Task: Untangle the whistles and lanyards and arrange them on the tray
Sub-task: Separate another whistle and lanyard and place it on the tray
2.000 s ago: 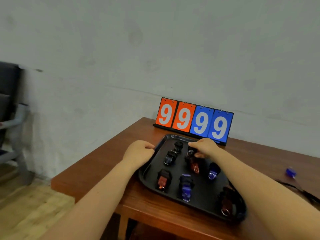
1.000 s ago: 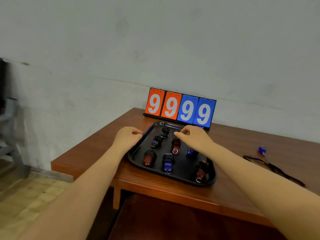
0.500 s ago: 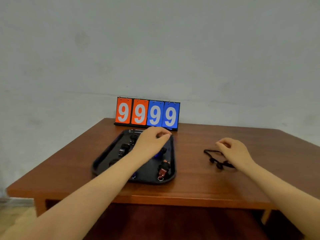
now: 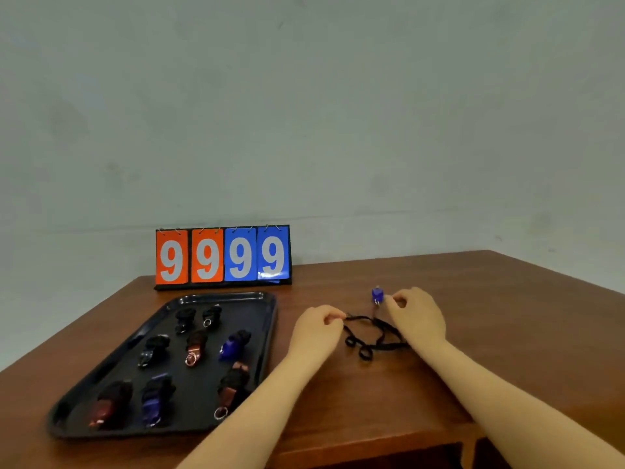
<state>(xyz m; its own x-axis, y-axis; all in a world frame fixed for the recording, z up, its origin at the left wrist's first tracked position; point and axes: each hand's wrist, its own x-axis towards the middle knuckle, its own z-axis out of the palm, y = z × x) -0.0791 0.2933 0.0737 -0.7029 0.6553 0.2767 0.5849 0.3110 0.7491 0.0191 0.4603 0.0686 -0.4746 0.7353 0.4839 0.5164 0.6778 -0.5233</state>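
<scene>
The tray (image 4: 267, 319) lies left of the lanyard (image 4: 363, 336) on the table (image 4: 473, 299), the scoreboard (image 4: 223, 255) behind it.

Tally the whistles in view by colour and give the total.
Black: 3
Red: 3
Blue on the tray: 2
Blue on the table: 1
Total: 9

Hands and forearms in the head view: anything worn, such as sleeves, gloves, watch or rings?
Nothing worn shows. The left hand and right hand are bare, with no gloves, rings or watch visible. Both forearms are uncovered to the frame's lower edge.
</scene>
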